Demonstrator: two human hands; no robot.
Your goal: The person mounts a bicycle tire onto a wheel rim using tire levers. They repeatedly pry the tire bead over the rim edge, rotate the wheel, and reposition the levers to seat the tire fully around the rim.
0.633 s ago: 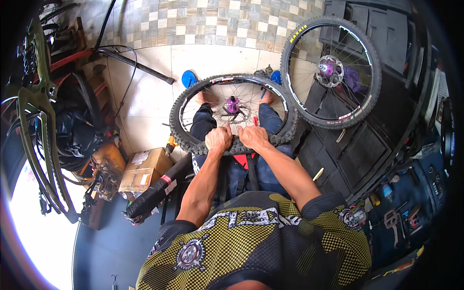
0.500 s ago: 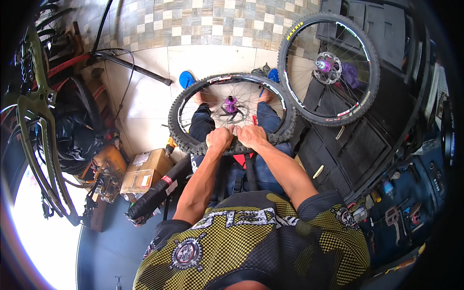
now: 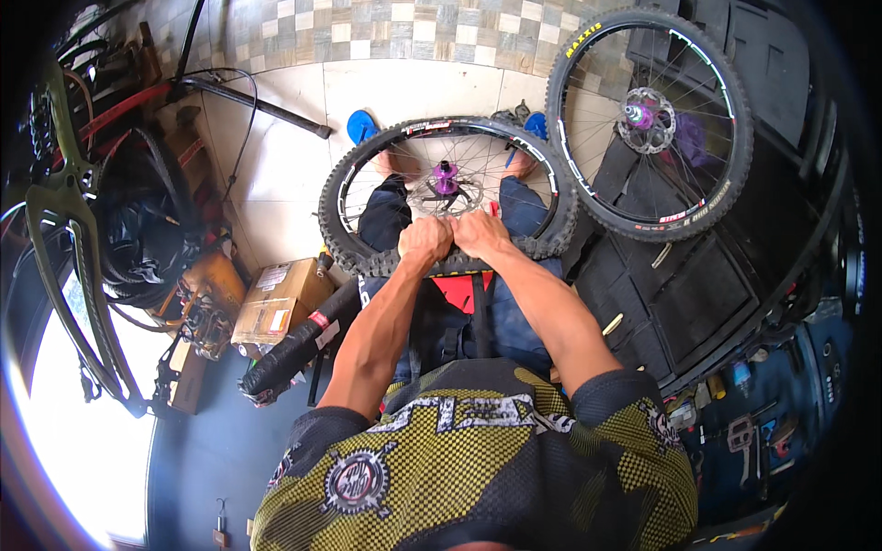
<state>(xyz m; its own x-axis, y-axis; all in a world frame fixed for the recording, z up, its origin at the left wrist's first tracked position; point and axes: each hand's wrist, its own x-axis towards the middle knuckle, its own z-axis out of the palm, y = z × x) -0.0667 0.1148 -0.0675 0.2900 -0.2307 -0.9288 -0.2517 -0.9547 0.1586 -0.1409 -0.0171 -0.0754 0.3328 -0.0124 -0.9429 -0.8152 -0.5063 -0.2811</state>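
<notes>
A bicycle wheel (image 3: 445, 182) with a purple hub and brake rotor leans between my legs, tilted toward me. Its knobby black tyre (image 3: 557, 231) faces me along the near edge. My left hand (image 3: 426, 241) and my right hand (image 3: 480, 235) are side by side there, almost touching. Both are closed over the tyre and rim, knuckles up, with the thumbs toward each other. The fingertips are hidden beneath the rim, so how the tyre bead sits there cannot be seen.
A second wheel (image 3: 640, 119) rests on black cases (image 3: 680, 285) at the right. An olive bike frame (image 3: 69, 216) stands at the left. Near my left arm are a cardboard box (image 3: 280, 303) and a black-wrapped tube (image 3: 299, 354). Tools such as a crank arm (image 3: 740, 434) lie at lower right.
Both hands keep their grip on the tyre and have shifted slightly away from my body. The wheel looks a bit more tilted. The whole view has moved a little.
</notes>
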